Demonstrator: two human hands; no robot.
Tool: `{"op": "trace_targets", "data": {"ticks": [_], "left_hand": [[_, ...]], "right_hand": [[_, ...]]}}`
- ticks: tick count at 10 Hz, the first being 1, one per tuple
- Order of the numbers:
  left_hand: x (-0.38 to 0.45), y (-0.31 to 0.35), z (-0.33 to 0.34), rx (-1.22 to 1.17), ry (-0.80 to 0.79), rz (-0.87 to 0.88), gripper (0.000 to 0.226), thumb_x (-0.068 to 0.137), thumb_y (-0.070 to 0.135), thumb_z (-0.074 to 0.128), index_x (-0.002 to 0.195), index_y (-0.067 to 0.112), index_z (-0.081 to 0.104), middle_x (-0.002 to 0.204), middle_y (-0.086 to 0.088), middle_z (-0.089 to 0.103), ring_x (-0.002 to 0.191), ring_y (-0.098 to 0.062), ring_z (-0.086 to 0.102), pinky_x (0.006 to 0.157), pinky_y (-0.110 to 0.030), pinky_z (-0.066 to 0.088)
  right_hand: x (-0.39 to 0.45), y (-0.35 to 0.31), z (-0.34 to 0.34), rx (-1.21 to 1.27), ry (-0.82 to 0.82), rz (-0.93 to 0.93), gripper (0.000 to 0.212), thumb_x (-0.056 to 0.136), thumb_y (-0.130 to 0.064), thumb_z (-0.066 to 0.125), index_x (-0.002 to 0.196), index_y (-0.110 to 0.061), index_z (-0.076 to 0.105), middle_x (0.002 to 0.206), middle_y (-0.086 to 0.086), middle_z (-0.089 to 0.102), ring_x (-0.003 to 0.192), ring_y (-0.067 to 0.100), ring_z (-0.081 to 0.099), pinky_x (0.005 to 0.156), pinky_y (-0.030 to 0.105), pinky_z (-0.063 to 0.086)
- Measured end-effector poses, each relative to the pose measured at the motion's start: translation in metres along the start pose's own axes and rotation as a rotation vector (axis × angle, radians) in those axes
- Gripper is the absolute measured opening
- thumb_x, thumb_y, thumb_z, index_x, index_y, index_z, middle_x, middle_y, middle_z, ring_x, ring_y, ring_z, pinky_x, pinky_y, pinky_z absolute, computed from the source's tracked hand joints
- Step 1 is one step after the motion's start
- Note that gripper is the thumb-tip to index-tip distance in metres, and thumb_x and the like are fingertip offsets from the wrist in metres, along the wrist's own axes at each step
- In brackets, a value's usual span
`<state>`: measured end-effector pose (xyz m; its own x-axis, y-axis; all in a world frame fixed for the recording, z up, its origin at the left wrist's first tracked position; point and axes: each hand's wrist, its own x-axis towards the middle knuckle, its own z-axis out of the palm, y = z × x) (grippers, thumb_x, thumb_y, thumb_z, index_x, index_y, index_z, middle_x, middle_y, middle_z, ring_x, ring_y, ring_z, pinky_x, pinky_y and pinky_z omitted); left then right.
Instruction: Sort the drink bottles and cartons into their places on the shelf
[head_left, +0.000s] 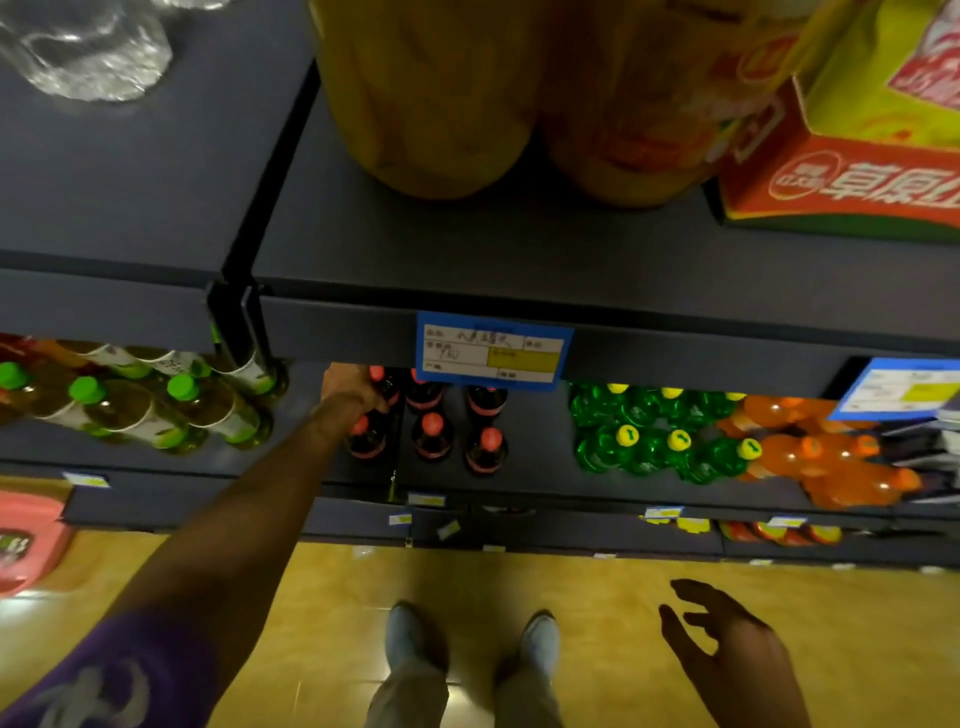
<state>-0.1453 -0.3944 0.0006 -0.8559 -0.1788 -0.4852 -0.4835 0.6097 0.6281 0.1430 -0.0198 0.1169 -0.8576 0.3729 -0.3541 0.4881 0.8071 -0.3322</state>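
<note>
My left hand (349, 391) reaches under the upper shelf and is closed around a dark cola bottle (385, 385) with a red cap, in the back row on the middle shelf (540, 447). More dark red-capped cola bottles (432, 435) stand in rows beside it. My right hand (727, 644) hangs low over the floor, fingers spread, holding nothing. Green bottles with yellow caps (644, 441) and orange bottles (831, 462) stand to the right. Pale tea bottles with green caps (130, 405) fill the shelf to the left.
The upper shelf (467, 260) carries large yellow-orange bottles (436, 93), a red and yellow carton (852, 156) and clear bottles (88, 47). A blue price tag (493, 351) hangs on its edge. My shoes (467, 644) stand on a yellow floor; a pink pack (26, 540) lies at left.
</note>
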Motion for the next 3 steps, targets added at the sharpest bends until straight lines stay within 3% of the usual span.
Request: {"op": "trace_targets", "data": {"ticks": [1, 2, 3], "left_hand": [[-0.012, 0.009, -0.01, 0.04, 0.006, 0.017, 0.036, 0.072, 0.01, 0.084, 0.104, 0.005, 0.067, 0.101, -0.023, 0.07, 0.076, -0.015, 0.063, 0.036, -0.012, 0.044], [-0.026, 0.021, -0.026, 0.19, 0.078, 0.048, 0.042, 0.075, 0.008, 0.079, 0.114, 0.001, 0.065, 0.113, -0.025, 0.067, 0.102, -0.039, 0.065, 0.083, -0.04, 0.059], [-0.05, 0.027, -0.044, 0.287, 0.181, 0.136, 0.034, 0.08, 0.018, 0.073, 0.111, 0.004, 0.069, 0.107, -0.026, 0.069, 0.101, -0.041, 0.066, 0.085, -0.046, 0.056]], "right_hand": [[-0.001, -0.001, -0.001, -0.015, -0.023, -0.025, 0.033, 0.082, -0.037, 0.072, 0.114, -0.03, 0.066, 0.109, -0.011, 0.071, 0.092, 0.007, 0.07, 0.077, 0.029, 0.058], [-0.003, -0.003, -0.002, -0.003, -0.013, -0.026, 0.031, 0.082, -0.036, 0.072, 0.112, -0.029, 0.067, 0.108, -0.011, 0.072, 0.092, 0.007, 0.071, 0.074, 0.03, 0.058], [-0.005, -0.008, -0.003, -0.007, 0.018, -0.069, 0.029, 0.082, -0.035, 0.072, 0.11, -0.028, 0.067, 0.104, -0.01, 0.073, 0.09, 0.009, 0.071, 0.071, 0.031, 0.056]]}}
